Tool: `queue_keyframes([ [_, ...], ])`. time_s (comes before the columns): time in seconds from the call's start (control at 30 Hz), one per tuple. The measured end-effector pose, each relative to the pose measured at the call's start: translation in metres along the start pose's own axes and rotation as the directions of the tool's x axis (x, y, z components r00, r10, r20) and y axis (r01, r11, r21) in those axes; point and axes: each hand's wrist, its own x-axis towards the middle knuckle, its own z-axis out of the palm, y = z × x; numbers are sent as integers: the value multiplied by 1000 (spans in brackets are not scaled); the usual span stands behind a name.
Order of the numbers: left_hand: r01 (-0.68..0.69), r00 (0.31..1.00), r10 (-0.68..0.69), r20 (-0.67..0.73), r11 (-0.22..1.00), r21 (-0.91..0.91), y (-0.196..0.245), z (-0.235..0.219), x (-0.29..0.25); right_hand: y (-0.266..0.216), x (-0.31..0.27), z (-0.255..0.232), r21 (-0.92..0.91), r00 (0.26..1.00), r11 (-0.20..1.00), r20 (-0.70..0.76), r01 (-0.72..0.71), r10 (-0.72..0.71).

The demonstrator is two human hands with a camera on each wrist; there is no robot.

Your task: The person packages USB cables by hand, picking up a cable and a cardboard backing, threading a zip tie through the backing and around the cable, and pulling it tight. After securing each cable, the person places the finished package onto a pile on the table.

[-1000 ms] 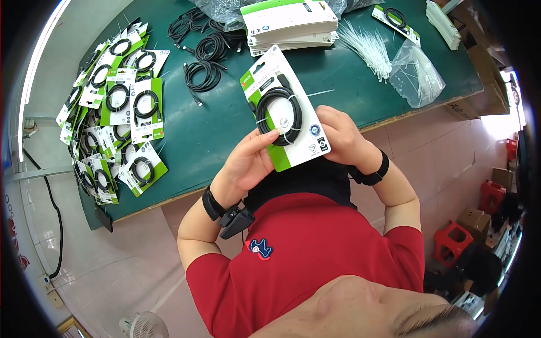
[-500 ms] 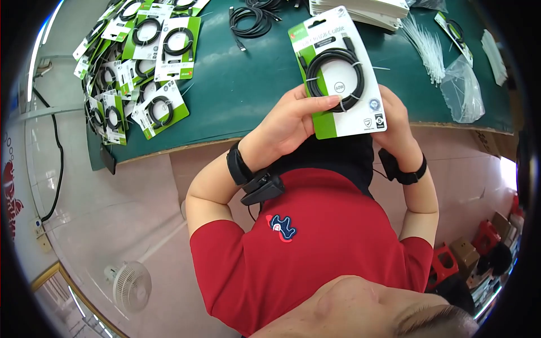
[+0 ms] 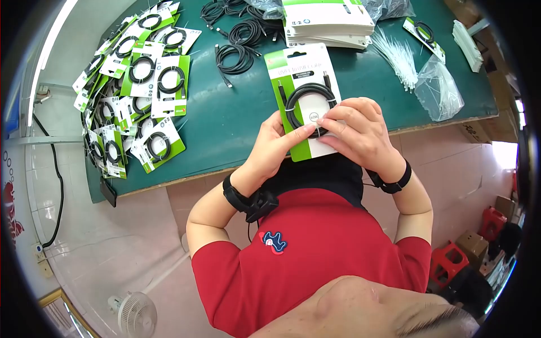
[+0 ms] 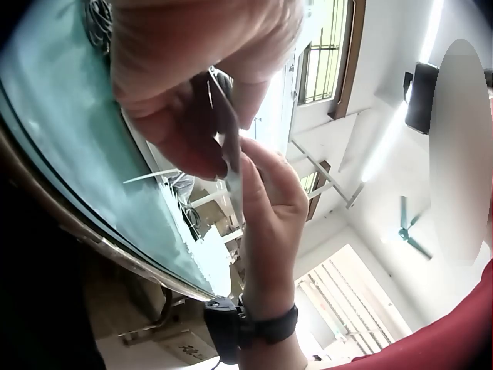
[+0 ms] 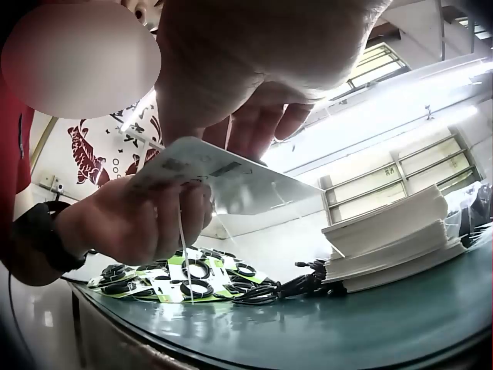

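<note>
A white and green card (image 3: pixel 279 72) with a coiled black cable (image 3: pixel 289 104) on its front is held upright above the table's front edge. My left hand (image 3: pixel 270 147) grips its lower left side, thumb on the front. At the lower right, my right hand (image 3: pixel 360 135) has thumb and fingertips pinched together over the lower part of the coil. In the right wrist view the card (image 5: pixel 231 181) shows its plain back, with my left hand's fingers (image 5: pixel 154 223) curled beneath it and a thin white tie hanging down.
Carded cables (image 3: pixel 141 70) lie heaped on the green table (image 3: pixel 220 124) at the left. Loose black cables (image 3: pixel 236 59), a stack of cards (image 3: pixel 327 22), white ties (image 3: pixel 397 59) and a clear bag (image 3: pixel 442 93) lie along the back and right.
My right hand has come from behind the card's right edge round to its front, over the coil. The card has turned to stand more upright, and the head view has shifted.
</note>
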Motion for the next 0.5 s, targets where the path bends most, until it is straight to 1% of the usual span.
queue_keyframes([
  [0.1,12,1000,-12,6,1000,-29,-2,-1,-2,-1,2,0,11,1000,1000,11,2,-2],
  [0.2,25,999,-21,33,992,-121,-4,-6,1,0,2,2,12,1000,1000,17,25,-25],
  [0.3,6,1000,-3,23,990,-138,-5,-5,-1,2,2,6,5,997,997,16,71,-71],
  [0.37,-15,1000,18,17,990,-140,-6,-6,-1,4,3,6,44,995,996,41,84,-85],
  [0.43,14,1000,-11,24,993,-121,-7,-11,-2,7,12,5,71,992,990,36,122,-125],
  [0.47,24,1000,-22,20,994,-109,-6,-15,-3,6,17,3,94,997,993,9,76,-77],
  [0.5,0,1000,1,3,995,-97,-5,-18,-5,5,22,1,121,999,992,-17,30,-28],
])
